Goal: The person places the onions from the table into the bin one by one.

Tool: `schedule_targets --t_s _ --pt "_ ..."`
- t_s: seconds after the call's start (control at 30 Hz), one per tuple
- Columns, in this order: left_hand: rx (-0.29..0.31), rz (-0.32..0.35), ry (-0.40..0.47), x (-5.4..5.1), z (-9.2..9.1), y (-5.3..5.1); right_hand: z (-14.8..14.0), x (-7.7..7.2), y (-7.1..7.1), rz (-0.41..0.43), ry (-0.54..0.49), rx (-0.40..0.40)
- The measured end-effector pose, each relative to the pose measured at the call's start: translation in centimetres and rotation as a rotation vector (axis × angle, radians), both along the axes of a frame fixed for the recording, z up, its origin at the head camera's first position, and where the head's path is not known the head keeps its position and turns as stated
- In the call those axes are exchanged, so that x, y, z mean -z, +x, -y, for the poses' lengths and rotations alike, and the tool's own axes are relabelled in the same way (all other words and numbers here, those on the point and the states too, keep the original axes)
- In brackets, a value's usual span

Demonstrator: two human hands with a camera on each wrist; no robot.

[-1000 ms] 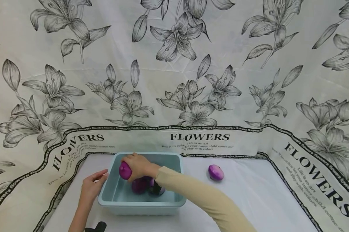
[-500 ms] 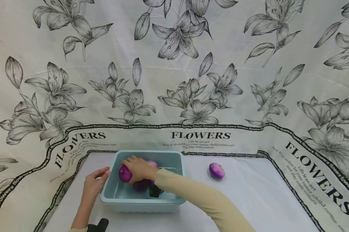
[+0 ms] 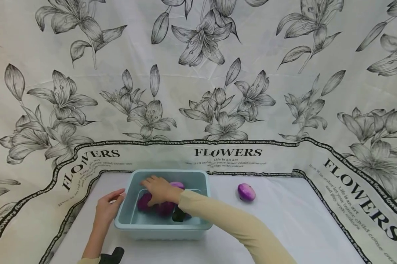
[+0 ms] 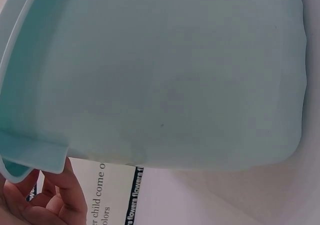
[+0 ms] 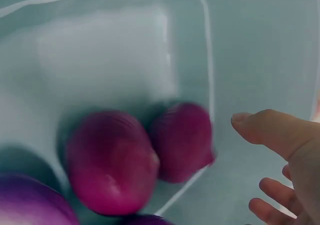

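My right hand (image 3: 160, 190) is inside the light blue plastic bin (image 3: 163, 234), fingers spread, above two red onions. One onion (image 3: 145, 202) lies by the left end and another (image 5: 112, 162) beside it; thumb and fingers stand apart from both in the right wrist view. A purple vegetable (image 5: 30, 202) fading to white also lies in the bin, with a dark green piece (image 3: 178, 214) near it, partly hidden by my sleeve. At the bin's left rim, my left hand (image 3: 106, 209) pinches the edge; its bent fingers (image 4: 70, 190) show under the rim flange.
A purple-and-white vegetable (image 3: 246, 192) lies on the white-covered table (image 3: 261, 220) to the right of the bin. Behind and at both sides hangs a flower-printed cloth (image 3: 198, 110). A black wrist mount (image 3: 112, 255) shows on my left wrist.
My right hand has lowered the red onion to the bin's floor and let it go, its fingers now spread. The left hand stays at the rim.
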State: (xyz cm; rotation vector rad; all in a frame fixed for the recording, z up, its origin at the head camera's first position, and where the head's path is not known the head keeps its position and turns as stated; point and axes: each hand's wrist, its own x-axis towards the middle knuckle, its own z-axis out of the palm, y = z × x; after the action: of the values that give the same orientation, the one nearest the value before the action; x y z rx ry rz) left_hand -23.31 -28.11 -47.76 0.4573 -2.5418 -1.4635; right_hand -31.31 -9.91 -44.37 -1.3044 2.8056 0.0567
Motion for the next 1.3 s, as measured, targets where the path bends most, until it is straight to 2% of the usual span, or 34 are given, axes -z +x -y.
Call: schedule_targets --t_s 0.2,0.43,0.67,0.9,1.07,1.3 --pt "0.002 0.003 0.000 0.1 0.0 0.2 -1.4 -2.3 0.1 0.001 -0.060 -0.030" --pt "-0.012 0.019 -0.014 0.2 0.1 0.2 -4.0 -4.6 0.0 0.066 -0.166 -0.008" --pt "-0.017 0.024 -0.014 -0.1 0.0 0.3 -6.8 -5.2 -0.7 0.045 -0.166 0.023" --pt "-0.005 0.031 -0.036 -0.4 0.1 0.3 -9.2 -5.8 -0.9 0.047 -0.226 0.049" --pt "-0.024 -0.005 -0.057 -0.4 0.2 0.1 -10.9 -6.2 -0.9 -0.021 -0.269 0.025" --pt "0.017 0.038 -0.043 -0.4 0.1 0.1 -14.0 -5.8 -0.3 -0.162 -0.360 0.006"
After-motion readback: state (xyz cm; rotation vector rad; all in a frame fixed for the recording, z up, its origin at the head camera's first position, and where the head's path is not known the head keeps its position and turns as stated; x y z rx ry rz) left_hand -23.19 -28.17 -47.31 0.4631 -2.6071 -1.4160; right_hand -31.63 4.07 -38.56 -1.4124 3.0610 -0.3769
